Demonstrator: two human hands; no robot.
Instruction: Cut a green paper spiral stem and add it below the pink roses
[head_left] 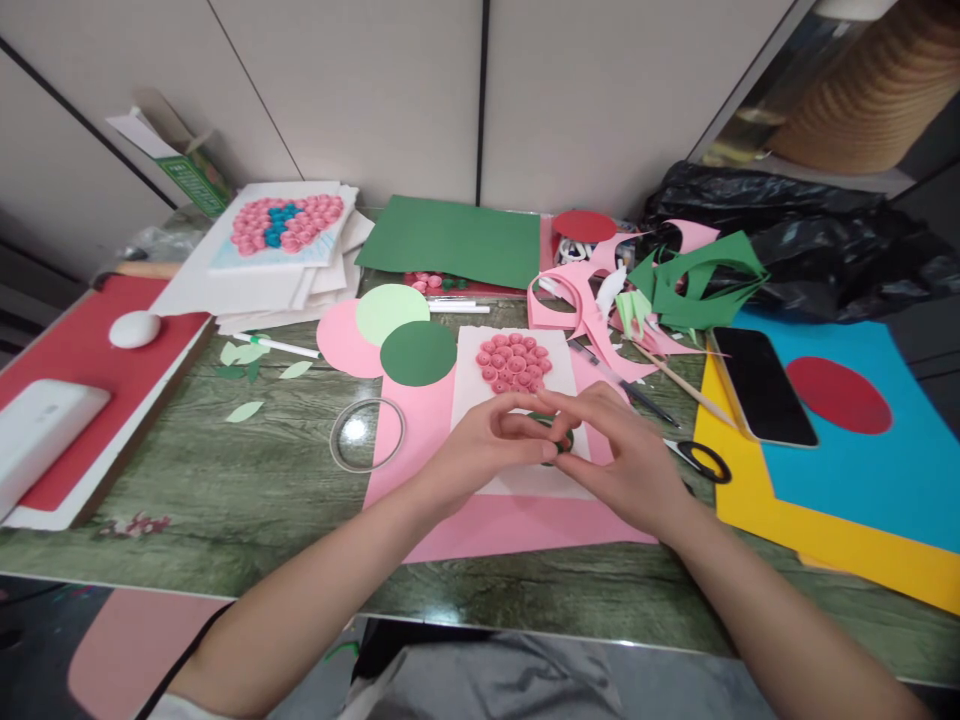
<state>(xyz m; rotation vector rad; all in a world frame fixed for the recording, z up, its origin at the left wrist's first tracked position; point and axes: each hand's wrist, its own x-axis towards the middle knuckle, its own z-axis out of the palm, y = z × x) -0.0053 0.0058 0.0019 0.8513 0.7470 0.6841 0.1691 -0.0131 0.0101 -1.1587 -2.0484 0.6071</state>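
Observation:
My left hand (491, 440) and my right hand (619, 455) meet over a white card (442, 475), fingers curled and tips close together. Between them is a small dark green paper roll (564, 440), pinched from both sides and partly covered by the fingers. Just beyond my fingertips, a cluster of pink rolled paper roses (512, 360) sits on the upper part of the white card. Under that card lies a pink sheet (442, 530). Left of the roses are a dark green paper circle (418, 353), a light green circle (392, 313) and a pink circle (346, 338).
A tape roll (367, 435) lies left of my hands. To the right are scissors (701, 462), a pencil (626, 385), a phone (765, 385) and coloured sheets (832, 480). Paper scraps (697, 285) and a green sheet (457, 240) lie behind. A finished rose picture (277, 230) rests back left.

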